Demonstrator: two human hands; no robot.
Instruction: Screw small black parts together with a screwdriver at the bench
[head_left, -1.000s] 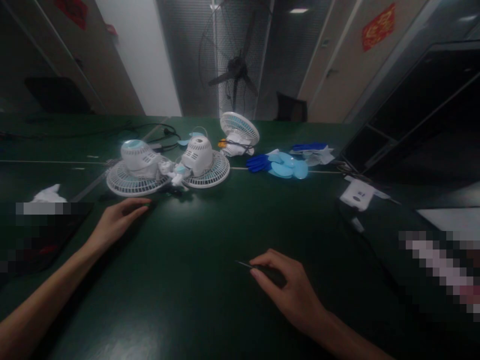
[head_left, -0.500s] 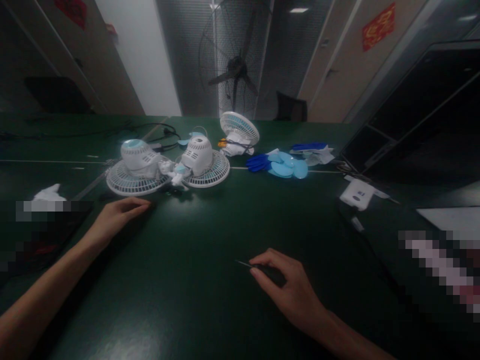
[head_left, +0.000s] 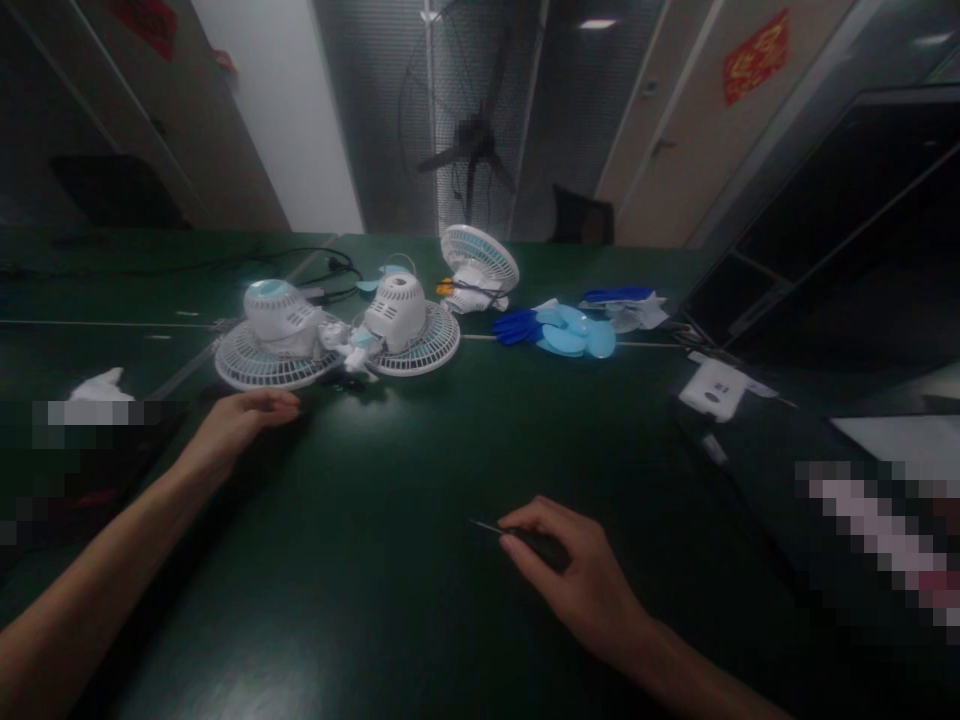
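Note:
My right hand point(head_left: 577, 565) is closed around the dark handle of a screwdriver point(head_left: 486, 526), whose thin metal shaft points left over the green table. In front of the leftmost fan, my left hand point(head_left: 244, 422) has its fingers drawn together in a pinch. Anything between those fingertips is too small or hidden to make out. The left fan point(head_left: 274, 325) and the middle fan point(head_left: 397, 325) lie with their white grilles down and motor housings up, their clip ends meeting between them. A third fan point(head_left: 480, 268) rests tilted behind, a dark cord wrapped across its base.
Light-blue fan blades point(head_left: 577, 332) and blue gloves point(head_left: 516, 325) lie right of the fans. A white box-like device point(head_left: 712, 388) with a black cable sits at the right. White crumpled material point(head_left: 101, 387) lies far left. A large floor fan point(head_left: 474, 135) stands beyond the table point(head_left: 390, 590).
My left hand's fingers have shifted slightly up and curled in closer to the left fan's rim. My right hand and the screwdriver have stayed in place.

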